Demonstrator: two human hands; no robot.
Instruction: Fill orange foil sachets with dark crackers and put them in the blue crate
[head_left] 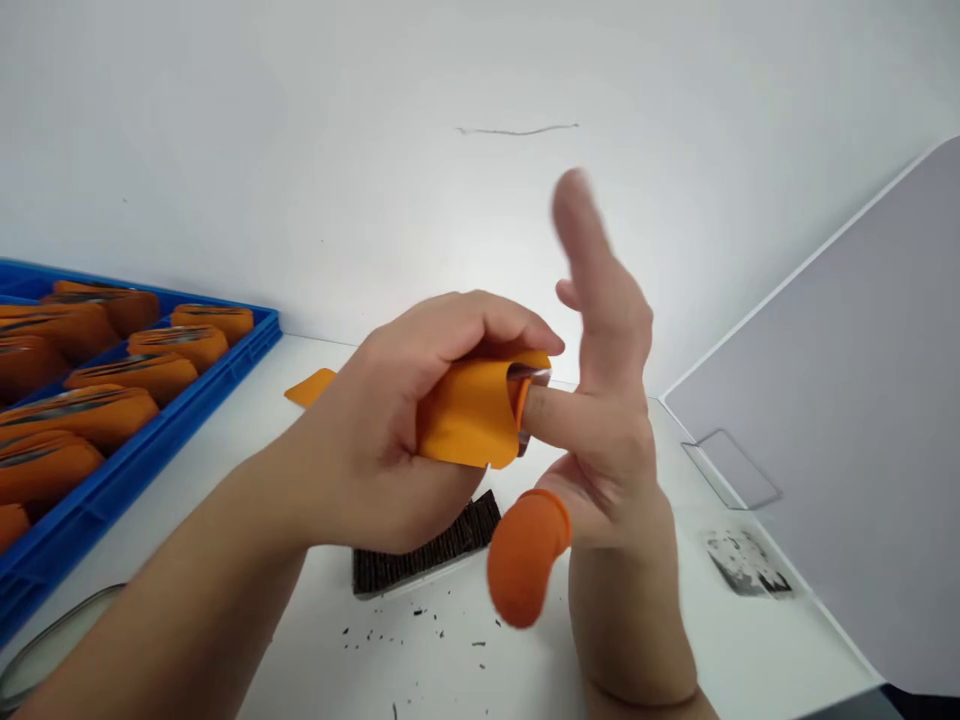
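Observation:
My left hand (pixel 397 410) is closed around a small orange pouch (pixel 466 412), whose mouth faces right and gapes. My right hand (pixel 611 400) has its fingers apart. Its index finger, in an orange finger cot, reaches into the pouch's mouth, and the fingertip is hidden inside. A second orange finger cot (pixel 525 560) covers the right thumb, which stands away from the pouch. Below the left hand lies a clear tray of thin dark strips (pixel 427 550), partly covered by the hand. Behind my left wrist another flat orange pouch (pixel 309 387) rests on the table.
At left, a blue crate (pixel 247 345) holds several filled orange pouches (pixel 133 378). Dark crumbs (pixel 420 612) are scattered across the white table. A patterned square (pixel 748 562) and a wire-like frame (pixel 731 470) lie to the right, by a pale panel (pixel 847 400). A rounded rim (pixel 64 625) shows lower left.

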